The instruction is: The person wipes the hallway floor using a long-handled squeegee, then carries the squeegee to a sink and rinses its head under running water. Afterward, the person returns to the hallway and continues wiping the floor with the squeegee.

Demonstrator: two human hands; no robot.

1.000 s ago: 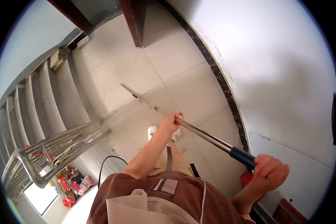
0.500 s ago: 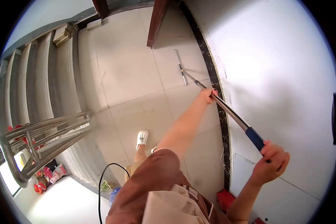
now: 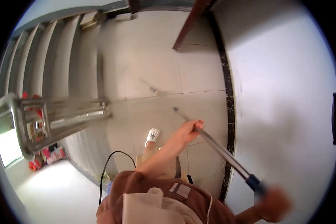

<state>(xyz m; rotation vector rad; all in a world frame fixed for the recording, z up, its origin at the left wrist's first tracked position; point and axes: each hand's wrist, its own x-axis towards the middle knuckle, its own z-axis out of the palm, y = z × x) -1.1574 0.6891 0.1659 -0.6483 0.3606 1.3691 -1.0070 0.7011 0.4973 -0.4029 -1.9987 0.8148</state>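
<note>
A long metal pole (image 3: 226,155) with a dark blue grip runs diagonally across the view. My left hand (image 3: 191,130) is wrapped round its middle. At the grip end is my right hand (image 3: 273,203), blurred by motion but closed round the handle. The pole's far end carries a thin flat head (image 3: 153,90), smeared by motion over the tiled floor, left of the wall's dark skirting.
Concrete stairs (image 3: 56,59) rise on the left behind a steel railing (image 3: 22,127). A dark red door edge (image 3: 188,28) stands at the top. The white wall (image 3: 280,93) is on the right. A white shoe (image 3: 152,136) and a black cable (image 3: 105,168) lie below.
The pole's head went right toward the wall, then swung back left over the floor. Both hands kept hold of the pole. The camera view has shifted too.
</note>
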